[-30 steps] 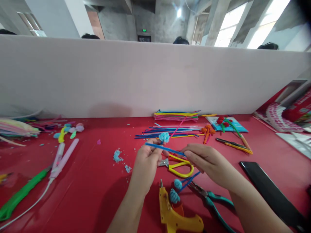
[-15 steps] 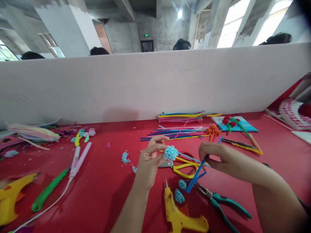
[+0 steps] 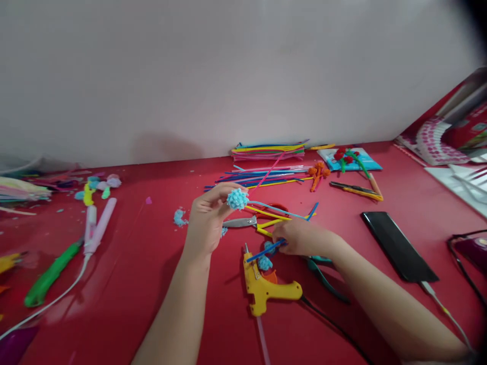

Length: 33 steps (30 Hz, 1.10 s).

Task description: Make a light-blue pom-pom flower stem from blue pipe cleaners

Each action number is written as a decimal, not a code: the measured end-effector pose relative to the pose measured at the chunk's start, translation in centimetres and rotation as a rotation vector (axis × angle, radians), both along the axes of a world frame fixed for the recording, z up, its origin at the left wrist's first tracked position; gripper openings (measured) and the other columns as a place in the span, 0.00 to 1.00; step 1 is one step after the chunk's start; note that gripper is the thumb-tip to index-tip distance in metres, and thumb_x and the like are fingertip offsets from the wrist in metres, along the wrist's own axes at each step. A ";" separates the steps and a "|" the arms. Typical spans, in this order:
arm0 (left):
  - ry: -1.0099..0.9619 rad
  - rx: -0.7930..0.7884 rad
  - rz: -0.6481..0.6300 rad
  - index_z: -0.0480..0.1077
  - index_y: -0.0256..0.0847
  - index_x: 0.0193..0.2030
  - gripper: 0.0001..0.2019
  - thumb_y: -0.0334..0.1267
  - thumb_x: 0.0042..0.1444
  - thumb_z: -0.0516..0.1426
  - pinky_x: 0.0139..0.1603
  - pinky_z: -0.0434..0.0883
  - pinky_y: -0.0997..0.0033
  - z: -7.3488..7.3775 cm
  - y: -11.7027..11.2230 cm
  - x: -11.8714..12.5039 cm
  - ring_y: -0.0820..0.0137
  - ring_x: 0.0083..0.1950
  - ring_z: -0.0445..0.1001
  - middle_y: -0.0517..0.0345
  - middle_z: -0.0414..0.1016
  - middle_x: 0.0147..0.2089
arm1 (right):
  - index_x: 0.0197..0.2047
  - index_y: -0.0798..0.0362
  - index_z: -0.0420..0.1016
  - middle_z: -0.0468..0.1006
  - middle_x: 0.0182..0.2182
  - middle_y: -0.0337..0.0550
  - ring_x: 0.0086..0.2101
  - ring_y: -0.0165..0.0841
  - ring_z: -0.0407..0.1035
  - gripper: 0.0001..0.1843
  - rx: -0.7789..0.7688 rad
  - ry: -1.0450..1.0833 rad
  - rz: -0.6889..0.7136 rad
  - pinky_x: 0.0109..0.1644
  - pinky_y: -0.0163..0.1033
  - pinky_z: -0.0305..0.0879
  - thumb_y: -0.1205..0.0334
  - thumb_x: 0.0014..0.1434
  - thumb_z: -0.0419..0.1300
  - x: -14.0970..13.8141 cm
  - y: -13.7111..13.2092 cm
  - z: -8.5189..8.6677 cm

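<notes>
My left hand [image 3: 205,218] is closed, pinching a light-blue chenille flower [image 3: 237,198] between thumb and fingers above the table. Behind it, a thin pink stem slants up to the right, and a light-blue stem [image 3: 272,206] runs toward my right hand. Lower and to the right, my right hand [image 3: 300,236] is closed around a blue pipe cleaner [image 3: 265,251], whose ends stick out on both sides. Its fingertips are partly hidden. Just under it lie small curled blue balls [image 3: 265,262], yellow-handled scissors [image 3: 240,222] and teal-handled pliers [image 3: 327,281], partly covered by the hand.
A yellow glue gun [image 3: 262,286] lies in front of my hands. Bundled pipe cleaners [image 3: 268,151] are by the white partition [image 3: 213,76]. On the left are a pink heating tool [image 3: 99,228] and a green-handled tool [image 3: 53,276]; on the right, a black phone [image 3: 397,246] with its cable.
The view has tipped down, bringing the phone into sight. My right hand has moved left and down toward the blue balls and pliers, still with the blue pipe cleaner. My left hand keeps the flower.
</notes>
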<state>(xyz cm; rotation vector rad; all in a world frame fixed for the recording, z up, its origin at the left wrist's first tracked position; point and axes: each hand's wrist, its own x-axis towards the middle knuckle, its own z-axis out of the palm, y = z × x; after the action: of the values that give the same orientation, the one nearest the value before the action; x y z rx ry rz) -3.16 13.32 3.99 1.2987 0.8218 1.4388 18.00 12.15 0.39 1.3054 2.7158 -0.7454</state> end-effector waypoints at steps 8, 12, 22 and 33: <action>-0.019 -0.038 0.033 0.78 0.43 0.30 0.06 0.37 0.41 0.65 0.44 0.68 0.67 -0.3 0.1 -0.2 0.64 0.44 0.71 0.55 0.75 0.37 | 0.33 0.54 0.76 0.77 0.34 0.44 0.34 0.35 0.69 0.10 -0.018 0.137 0.053 0.36 0.35 0.57 0.74 0.47 0.58 0.2 -0.1 -0.4; -0.036 -0.080 0.034 0.77 0.42 0.30 0.07 0.36 0.41 0.65 0.45 0.68 0.66 -0.6 0.4 -0.2 0.63 0.44 0.71 0.55 0.76 0.37 | 0.32 0.55 0.76 0.74 0.31 0.41 0.32 0.31 0.68 0.04 -0.206 0.408 0.067 0.37 0.34 0.61 0.67 0.53 0.59 1.8 1.4 -0.7; -0.003 -0.174 -0.210 0.77 0.41 0.30 0.03 0.33 0.45 0.63 0.38 0.68 0.72 -1.4 -0.9 3.4 0.67 0.39 0.71 0.53 0.74 0.38 | 0.26 0.53 0.74 0.70 0.32 0.40 0.34 0.32 0.65 0.10 -0.329 1.240 -0.371 0.41 0.39 0.62 0.57 0.44 0.68 2.7 2.9 -1.2; -0.040 -0.198 -0.166 0.77 0.40 0.28 0.07 0.39 0.41 0.65 0.39 0.67 0.70 -0.5 -2.1 4.5 0.64 0.40 0.70 0.50 0.74 0.41 | 0.26 0.54 0.72 0.68 0.32 0.39 0.31 0.30 0.63 0.11 -0.372 1.375 -0.373 0.37 0.36 0.63 0.58 0.42 0.68 1.4 2.0 -0.3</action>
<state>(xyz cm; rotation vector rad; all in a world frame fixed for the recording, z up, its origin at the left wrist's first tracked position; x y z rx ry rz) 1.36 11.21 3.52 1.1558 0.7897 1.2172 19.37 14.19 0.07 1.4898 2.6635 -2.8836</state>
